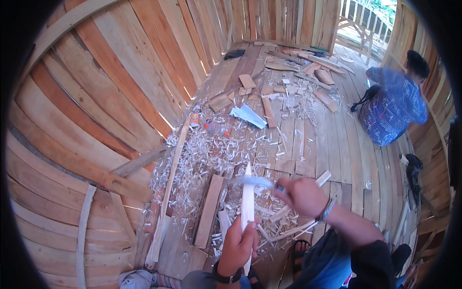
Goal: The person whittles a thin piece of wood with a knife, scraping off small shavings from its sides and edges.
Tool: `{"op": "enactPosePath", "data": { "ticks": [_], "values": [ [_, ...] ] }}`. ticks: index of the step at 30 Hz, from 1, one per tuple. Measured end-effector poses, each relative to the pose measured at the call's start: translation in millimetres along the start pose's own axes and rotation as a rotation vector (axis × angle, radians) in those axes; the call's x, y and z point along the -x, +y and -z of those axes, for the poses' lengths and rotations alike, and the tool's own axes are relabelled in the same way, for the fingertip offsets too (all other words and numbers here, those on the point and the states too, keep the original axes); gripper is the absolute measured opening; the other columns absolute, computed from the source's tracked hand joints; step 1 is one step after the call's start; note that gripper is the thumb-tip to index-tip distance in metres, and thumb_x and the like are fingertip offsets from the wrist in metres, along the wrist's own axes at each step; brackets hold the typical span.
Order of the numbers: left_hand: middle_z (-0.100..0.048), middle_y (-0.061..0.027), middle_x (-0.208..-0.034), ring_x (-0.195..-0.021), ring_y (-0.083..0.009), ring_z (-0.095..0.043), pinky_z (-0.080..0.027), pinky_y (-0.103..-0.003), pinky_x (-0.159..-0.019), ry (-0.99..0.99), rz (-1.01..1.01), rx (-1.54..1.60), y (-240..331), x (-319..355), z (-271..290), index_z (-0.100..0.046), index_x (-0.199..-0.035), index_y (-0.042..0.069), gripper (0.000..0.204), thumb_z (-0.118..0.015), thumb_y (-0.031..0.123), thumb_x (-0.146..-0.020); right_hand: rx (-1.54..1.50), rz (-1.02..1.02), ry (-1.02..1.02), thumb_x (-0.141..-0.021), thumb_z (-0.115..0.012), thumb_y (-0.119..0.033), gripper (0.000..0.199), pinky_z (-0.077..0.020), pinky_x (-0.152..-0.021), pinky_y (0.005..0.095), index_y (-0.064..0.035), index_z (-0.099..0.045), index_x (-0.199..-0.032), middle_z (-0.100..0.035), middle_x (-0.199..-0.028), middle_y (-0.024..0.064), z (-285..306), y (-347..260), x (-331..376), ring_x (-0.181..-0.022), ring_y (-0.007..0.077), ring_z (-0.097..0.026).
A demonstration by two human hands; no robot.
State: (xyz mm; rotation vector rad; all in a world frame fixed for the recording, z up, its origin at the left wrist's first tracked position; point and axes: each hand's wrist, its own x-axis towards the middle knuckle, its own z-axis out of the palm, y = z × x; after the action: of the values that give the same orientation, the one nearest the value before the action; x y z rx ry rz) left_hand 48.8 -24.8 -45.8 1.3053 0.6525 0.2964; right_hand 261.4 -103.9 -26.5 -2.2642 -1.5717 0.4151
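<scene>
My left hand [235, 248] is closed round the lower part of a pale wooden stick [248, 204], which stands upright before me and tapers to a point at its top. In my right hand [307, 196] is the handle of a knife [257, 181]. Its slightly curved blade points left and lies across the stick just below the tip. Whether the edge bites into the wood is too blurred to tell. Under the blade and to the left, a thick reddish wooden block [209, 211] lies lengthwise on the floor among shavings.
Curled wood shavings [192, 166] cover much of the plank floor [332, 139]. Offcuts [327, 100] and a pale blue sheet-like piece [248, 116] lie farther off. A person [397, 103] sits at the right, facing away. Plank walls [96, 96] rise at the left; a doorway [362, 29] opens far right.
</scene>
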Motion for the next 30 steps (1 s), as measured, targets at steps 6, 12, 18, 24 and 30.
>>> {"op": "enactPosePath", "data": {
  "ticks": [6, 12, 18, 24, 30],
  "values": [
    [-0.049, -0.0018, -0.057, -0.042, -0.0075, -0.043, -0.038, -0.023, -0.041, 0.035, 0.003, -0.043, -3, -1, 2, -0.051, -0.109, 0.0, 0.021, -0.044, 0.019, -0.104, 0.005, 0.135, -0.015, -0.097, -0.054, -0.041, 0.035, -0.0523, -0.057, 0.0487, -0.0068, -0.06, -0.091, -0.063, -0.065, 0.0159, -9, -2, 6, -0.061, 0.0362, -0.066],
    [-0.05, -0.0015, -0.058, -0.043, -0.0073, -0.044, -0.038, -0.023, -0.041, 0.038, 0.039, -0.037, -2, 0, 2, -0.052, -0.11, 0.0, 0.021, -0.043, 0.018, -0.104, -0.027, 0.138, -0.057, -0.098, -0.052, -0.042, 0.036, -0.0531, -0.058, 0.0487, -0.0072, -0.06, -0.094, -0.064, -0.066, 0.0167, -11, -6, 10, -0.061, 0.0374, -0.065],
    [-0.049, -0.0011, -0.057, -0.043, -0.0073, -0.045, -0.038, -0.023, -0.041, 0.059, 0.056, -0.021, 0, 2, 2, -0.052, -0.108, 0.001, 0.019, -0.043, 0.017, -0.103, -0.008, 0.03, -0.053, -0.099, -0.05, -0.043, 0.038, -0.053, -0.062, 0.0514, -0.0068, -0.061, -0.098, -0.064, -0.067, 0.0192, -10, 3, 1, -0.068, 0.0394, -0.066],
    [-0.048, -0.0009, -0.057, -0.042, -0.0073, -0.045, -0.038, -0.023, -0.041, 0.031, 0.044, -0.003, -4, -1, 1, -0.052, -0.108, 0.001, 0.019, -0.043, 0.018, -0.103, 0.018, 0.046, -0.002, -0.099, -0.05, -0.042, 0.037, -0.0528, -0.061, 0.0512, -0.0073, -0.06, -0.096, -0.062, -0.065, 0.0191, -12, 8, -2, -0.065, 0.0395, -0.065],
    [-0.048, -0.0017, -0.057, -0.042, -0.0078, -0.043, -0.038, -0.024, -0.041, 0.02, 0.018, -0.019, -5, -3, 3, -0.051, -0.107, 0.001, 0.019, -0.043, 0.018, -0.104, -0.008, 0.051, 0.023, -0.098, -0.053, -0.04, 0.034, -0.0524, -0.061, 0.0508, -0.0072, -0.059, -0.094, -0.062, -0.064, 0.019, -9, 15, -10, -0.064, 0.0407, -0.065]
  ]
}}
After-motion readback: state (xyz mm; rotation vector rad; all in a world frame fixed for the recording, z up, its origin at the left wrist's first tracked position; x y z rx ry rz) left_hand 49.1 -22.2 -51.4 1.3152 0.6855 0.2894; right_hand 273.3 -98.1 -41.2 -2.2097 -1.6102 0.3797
